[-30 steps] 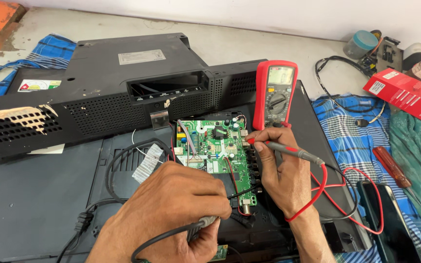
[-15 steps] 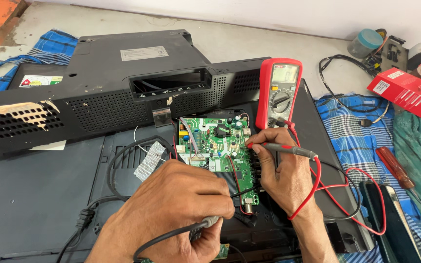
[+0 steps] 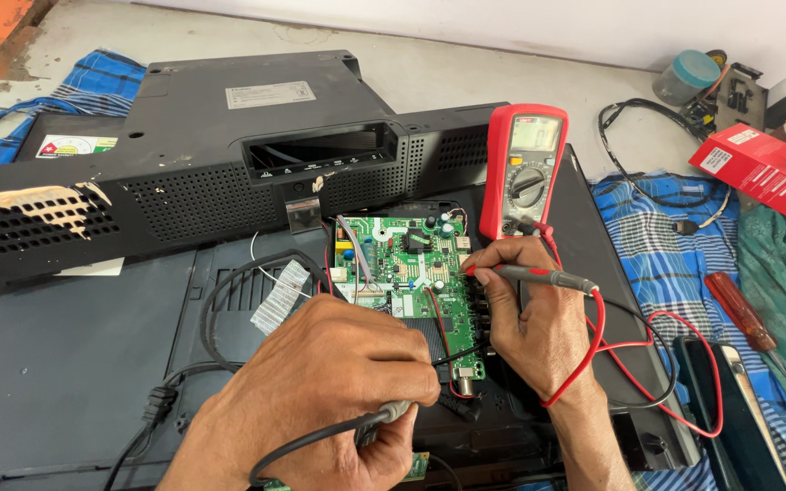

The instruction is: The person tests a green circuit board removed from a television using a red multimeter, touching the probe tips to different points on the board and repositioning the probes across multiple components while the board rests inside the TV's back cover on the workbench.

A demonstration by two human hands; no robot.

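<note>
Pale grey floor (image 3: 466,82) carries an opened flat television (image 3: 93,364) lying face down, its perforated black back cover (image 3: 184,155) lifted off and resting across the upper part. Blue checked cloth (image 3: 675,245) lies to the right, with a red-handled screwdriver (image 3: 739,311) and a red box (image 3: 766,173) on that side. On the exposed chassis sits a green circuit board (image 3: 411,273). Propped just above it stands a red multimeter (image 3: 527,168), its 2 leads trailing down. The right hand (image 3: 534,318) is clenched in a grip on the red probe (image 3: 539,275), whose tip touches the board's right edge. The left hand (image 3: 329,400) is closed around the black probe (image 3: 393,414), held low at the board's lower part; its tip is hidden by the fingers. A black power cord (image 3: 220,309) loops to the left of the board.
</note>
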